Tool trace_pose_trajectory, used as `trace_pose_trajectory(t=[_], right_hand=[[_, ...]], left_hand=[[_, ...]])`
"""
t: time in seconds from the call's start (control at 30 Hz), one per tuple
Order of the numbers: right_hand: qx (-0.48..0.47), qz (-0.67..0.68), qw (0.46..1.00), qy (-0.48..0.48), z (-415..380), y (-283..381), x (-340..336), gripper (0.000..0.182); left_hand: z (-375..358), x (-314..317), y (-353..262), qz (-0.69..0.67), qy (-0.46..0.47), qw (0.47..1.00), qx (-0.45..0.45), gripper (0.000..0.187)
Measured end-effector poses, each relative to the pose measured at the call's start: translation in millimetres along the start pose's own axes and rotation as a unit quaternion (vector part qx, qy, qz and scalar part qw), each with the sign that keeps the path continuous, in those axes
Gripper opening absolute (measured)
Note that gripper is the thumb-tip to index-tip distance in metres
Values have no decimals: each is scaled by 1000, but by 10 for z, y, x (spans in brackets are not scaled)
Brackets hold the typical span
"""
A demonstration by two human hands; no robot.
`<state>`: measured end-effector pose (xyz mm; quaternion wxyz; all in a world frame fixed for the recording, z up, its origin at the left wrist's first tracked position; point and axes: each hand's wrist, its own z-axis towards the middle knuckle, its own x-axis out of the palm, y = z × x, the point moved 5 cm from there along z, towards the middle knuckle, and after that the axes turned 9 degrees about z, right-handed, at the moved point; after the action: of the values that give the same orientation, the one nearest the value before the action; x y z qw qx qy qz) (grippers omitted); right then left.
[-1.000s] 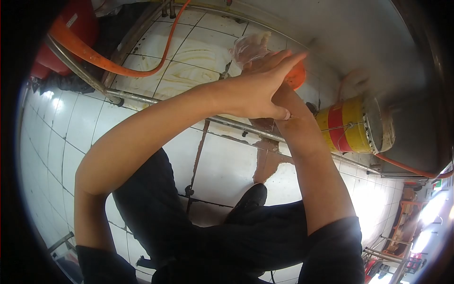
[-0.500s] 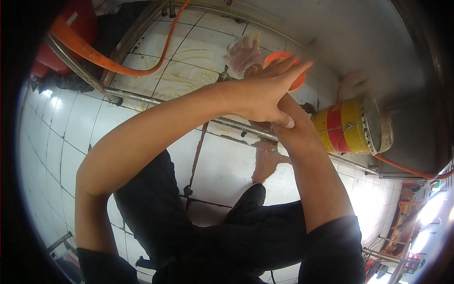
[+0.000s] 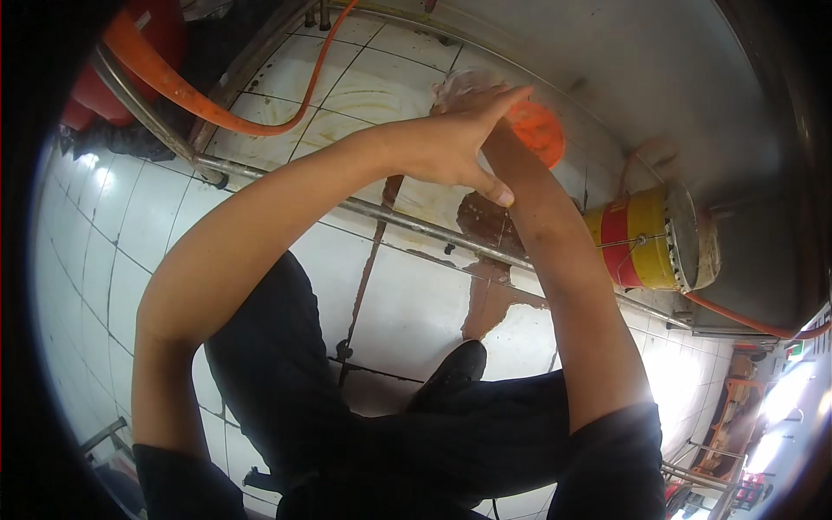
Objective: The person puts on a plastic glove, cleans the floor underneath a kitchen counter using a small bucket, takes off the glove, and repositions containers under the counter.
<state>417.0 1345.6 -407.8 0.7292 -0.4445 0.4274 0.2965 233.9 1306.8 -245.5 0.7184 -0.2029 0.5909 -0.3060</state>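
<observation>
My left hand (image 3: 464, 143) reaches across in front of my right wrist. Its thumb is spread wide from its stretched fingers, and nothing shows in its grasp. Behind it, my right hand (image 3: 468, 87) is mostly hidden and blurred. Thin clear plastic, like a disposable glove, covers what shows of that hand. Just right of the right wrist, a round orange dish-like thing (image 3: 544, 137) is partly covered by the arm. Below the hands, a brown patch (image 3: 485, 221) marks the tiled floor.
A yellow and red bucket (image 3: 637, 238) lies on its side at the right. A metal rail (image 3: 373, 211) crosses below the hands. An orange hose (image 3: 208, 117) curves at upper left, near a red container (image 3: 160, 43). A large grey metal surface (image 3: 624, 69) stands at upper right.
My left hand has shifted a little left and down. My right hand has moved slightly right and up; its plastic-covered fingers, visible before, are now blurred. More of the orange dish-like thing shows.
</observation>
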Motion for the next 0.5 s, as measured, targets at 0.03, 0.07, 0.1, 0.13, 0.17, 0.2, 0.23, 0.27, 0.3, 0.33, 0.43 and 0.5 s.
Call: trace_pose_trajectory(t=[0.03,0.07,0.1,0.13,0.17,0.2,0.23,0.27,0.3,0.33,0.43,0.5], right_hand=[[1,0,1000,21,-2,-3,-77,36],[1,-1,1000,31,-16,-6,-163,36],[5,0,999,38,-24,-28,-127,36],[5,-4,999,44,-21,-38,-135,36],[5,-5,999,46,-31,-41,-143,36],[4,-8,999,50,-28,-45,-153,36],[4,-11,998,54,-30,-51,-178,36],[3,-10,998,57,-37,-61,-211,36],[4,-13,998,60,-33,-69,-252,37],[2,-16,998,64,-21,-73,-298,37],[2,-19,997,71,-2,-105,-327,37],[4,-21,997,73,-62,-130,-327,37]], left_hand=[[-10,10,-33,12,-4,1000,4,118],[-17,23,-69,23,-8,1000,8,117],[-15,48,-105,22,-6,1000,2,117],[-7,74,-138,22,-4,1000,-4,117],[-2,90,-159,21,-2,1000,-10,117],[-4,98,-170,20,6,1000,-18,118],[-3,102,-175,19,13,999,-25,119],[-4,107,-176,18,21,999,-32,119],[1,120,-168,5,20,999,-26,120],[11,145,-149,-7,18,1000,-19,120],[16,156,-149,-25,19,999,-13,120],[26,171,-144,-32,18,999,-11,121]])
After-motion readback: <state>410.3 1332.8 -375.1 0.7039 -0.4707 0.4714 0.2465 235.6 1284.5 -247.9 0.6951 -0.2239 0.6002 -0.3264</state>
